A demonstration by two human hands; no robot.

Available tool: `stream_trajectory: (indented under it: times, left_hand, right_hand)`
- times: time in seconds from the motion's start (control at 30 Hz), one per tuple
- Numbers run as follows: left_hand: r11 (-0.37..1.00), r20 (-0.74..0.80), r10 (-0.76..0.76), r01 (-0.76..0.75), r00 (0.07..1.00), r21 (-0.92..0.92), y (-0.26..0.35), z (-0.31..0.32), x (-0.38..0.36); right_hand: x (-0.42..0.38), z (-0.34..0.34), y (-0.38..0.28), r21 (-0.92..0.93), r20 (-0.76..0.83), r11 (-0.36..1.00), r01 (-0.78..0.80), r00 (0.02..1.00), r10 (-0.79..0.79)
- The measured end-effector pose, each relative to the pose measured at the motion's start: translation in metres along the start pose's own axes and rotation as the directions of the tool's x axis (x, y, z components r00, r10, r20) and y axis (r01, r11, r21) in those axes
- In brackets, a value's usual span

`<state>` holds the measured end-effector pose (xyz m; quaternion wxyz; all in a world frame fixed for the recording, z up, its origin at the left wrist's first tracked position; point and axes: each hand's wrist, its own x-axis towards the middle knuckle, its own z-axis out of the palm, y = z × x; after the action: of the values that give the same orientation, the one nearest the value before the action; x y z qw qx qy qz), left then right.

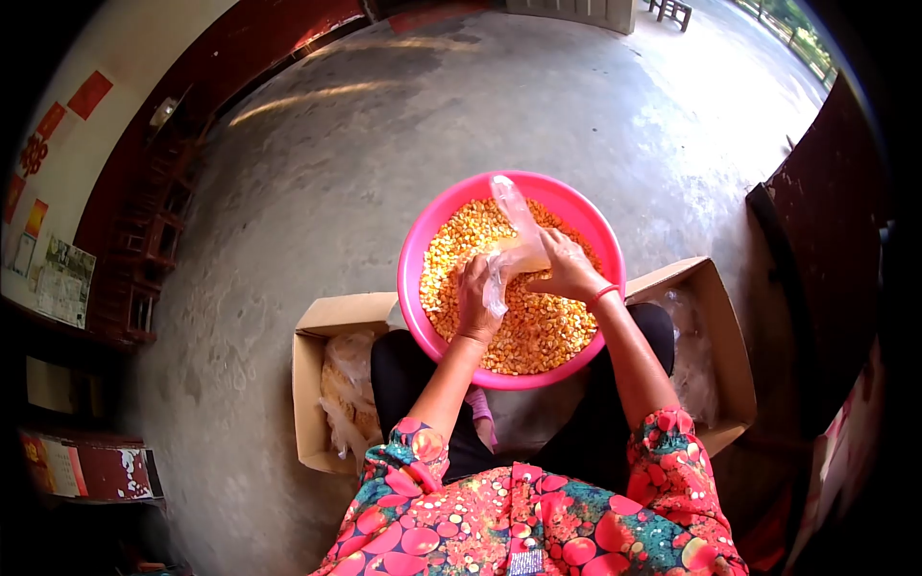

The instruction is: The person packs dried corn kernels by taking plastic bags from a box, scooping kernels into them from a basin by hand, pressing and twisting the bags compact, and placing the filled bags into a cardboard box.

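Cardboard boxes [727,355] flank the basin [413,283], left hand [475,305] pinching a plastic bag [516,206], right hand [573,271] spread against it.

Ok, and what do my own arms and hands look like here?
Your arms wear red-and-teal fabric sleeves printed with rounded shapes, ending near the elbows. Your left hand and right hand are ungloved. A thin red band circles the right wrist; none shows on the left.

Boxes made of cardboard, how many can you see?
2. The left box sits left of the pink tub, and the right box sits right of it. More could be hidden in the dark edges.
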<state>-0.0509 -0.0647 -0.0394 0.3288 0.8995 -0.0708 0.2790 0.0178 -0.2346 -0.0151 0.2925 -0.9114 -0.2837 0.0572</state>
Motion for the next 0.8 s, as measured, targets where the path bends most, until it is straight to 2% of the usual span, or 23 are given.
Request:
stream_trajectory:
  times: [0.07, 0.1, 0.13, 0.2, 0.27, 0.33, 0.4, 0.43, 0.47, 0.5, 0.53, 0.57, 0.6, 0.63, 0.67, 0.7, 0.73, 0.77, 0.8]
  left_hand:
    - [0.993, -0.058, 0.005, -0.011, 0.998, -0.113, 0.010, -0.004, 0.004]
    - [0.992, 0.004, 0.000, 0.000, 1.000, -0.128, 0.012, -0.006, 0.003]
    - [0.989, 0.026, -0.033, 0.036, 0.999, -0.144, 0.000, -0.018, 0.015]
    - [0.990, 0.031, 0.031, -0.026, 0.999, -0.141, 0.004, -0.013, 0.013]
    - [0.996, 0.064, 0.045, -0.039, 0.997, -0.082, 0.014, -0.017, 0.013]
    - [0.996, 0.071, 0.084, -0.085, 0.994, 0.017, 0.017, -0.016, 0.012]
    - [0.996, 0.126, 0.074, -0.080, 0.989, 0.040, -0.001, -0.023, 0.034]
    - [0.999, 0.057, 0.044, -0.044, 0.997, 0.001, -0.002, -0.023, 0.036]
    - [0.999, -0.007, 0.005, -0.005, 1.000, -0.040, -0.004, -0.024, 0.040]
    - [0.996, 0.023, -0.084, 0.084, 0.996, -0.042, -0.010, -0.025, 0.038]
    - [0.985, 0.016, -0.148, 0.149, 0.989, -0.092, -0.008, -0.031, 0.040]
    - [0.982, 0.001, -0.183, 0.182, 0.983, -0.044, -0.011, -0.033, 0.041]
    - [0.977, -0.016, -0.214, 0.215, 0.977, 0.005, -0.011, -0.033, 0.041]
    - [0.976, -0.018, -0.216, 0.216, 0.976, 0.006, -0.012, -0.031, 0.040]
    - [0.974, 0.052, -0.226, 0.223, 0.973, 0.047, -0.012, -0.029, 0.039]
    - [0.969, 0.125, -0.240, 0.230, 0.963, 0.089, -0.013, -0.026, 0.038]
    - [0.968, 0.123, -0.243, 0.233, 0.962, 0.091, -0.013, -0.024, 0.038]
    - [0.965, 0.324, -0.259, 0.258, 0.910, 0.044, -0.012, -0.022, 0.039]
    - [0.977, 0.392, -0.198, 0.215, 0.898, 0.000, -0.013, -0.020, 0.040]
  right_hand:
    - [0.009, 0.022, 0.006, 0.189, -0.023, 0.980, 0.064, 0.998, -0.061]
    - [0.011, 0.020, -0.007, 0.188, 0.042, 0.982, 0.020, 0.999, -0.028]
    - [0.024, 0.022, -0.026, 0.204, -0.039, 0.978, 0.046, 0.998, -0.039]
    - [0.022, 0.033, -0.030, -0.022, 0.094, 1.000, 0.002, 0.996, 0.000]
    - [0.016, 0.036, -0.035, -0.034, 0.085, 0.999, 0.032, 0.996, -0.030]
    - [0.015, 0.045, -0.031, 0.229, -0.079, 0.945, 0.235, 0.972, -0.222]
    - [0.038, 0.036, -0.040, 0.292, -0.041, 0.942, 0.168, 0.986, -0.163]
    - [0.038, 0.030, -0.045, 0.460, -0.061, 0.884, 0.082, 0.996, -0.061]
    - [0.041, 0.025, -0.048, 0.615, -0.056, 0.788, -0.003, 0.997, 0.047]
    - [0.045, 0.032, -0.038, 0.764, 0.040, 0.636, -0.110, 0.991, 0.124]
    - [0.047, 0.035, -0.031, 0.802, -0.001, 0.592, -0.084, 0.990, 0.142]
    - [0.049, 0.039, -0.025, 0.835, -0.042, 0.547, -0.053, 0.986, 0.159]
    - [0.042, 0.006, -0.044, 0.595, -0.164, 0.800, 0.077, 0.986, 0.026]
    - [0.042, -0.003, -0.046, 0.600, -0.059, 0.800, 0.006, 0.998, 0.036]
    - [0.041, -0.006, -0.050, 0.600, -0.056, 0.800, 0.007, 0.998, 0.033]
    - [0.042, -0.006, -0.052, 0.708, -0.001, 0.704, -0.053, 0.997, 0.077]
    - [0.041, -0.006, -0.054, 0.798, 0.055, 0.593, -0.109, 0.992, 0.109]
    - [0.042, -0.001, -0.047, 0.781, 0.058, 0.623, -0.046, 0.998, 0.001]
    - [0.042, 0.002, -0.047, 0.781, 0.059, 0.623, -0.045, 0.998, -0.001]
